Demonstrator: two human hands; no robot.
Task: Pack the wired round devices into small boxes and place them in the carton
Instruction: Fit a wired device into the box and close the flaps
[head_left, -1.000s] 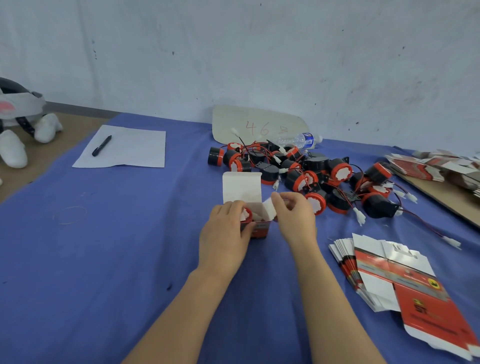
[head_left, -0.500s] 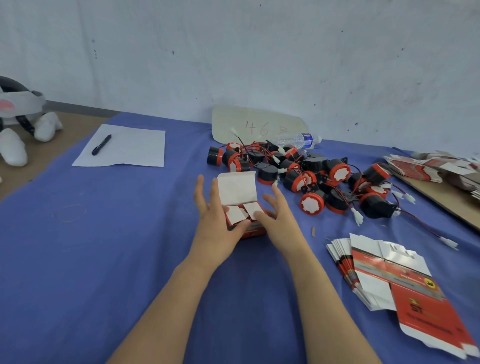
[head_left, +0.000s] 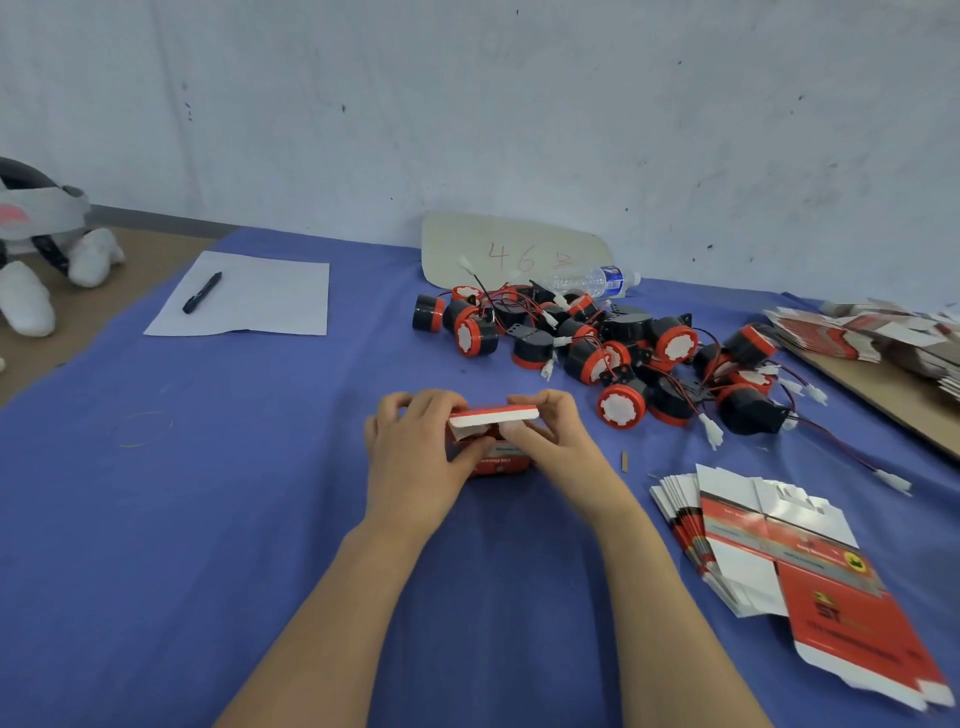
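Blue cloth (head_left: 208, 519): covers the table.
Wired round devices (head_left: 623, 353), black and red: tangled heap at 2 o'clock from the hands.
Flat box blanks (head_left: 779, 561): fanned stack, 4 o'clock.
Paper sheet (head_left: 260, 306): 10 o'clock, pen (head_left: 202, 292) lying on it.
Left hand (head_left: 415, 452), right hand (head_left: 561, 441): both grip the small box (head_left: 498, 462) at centre, resting on the cloth, fingers curled over its white lid flap.
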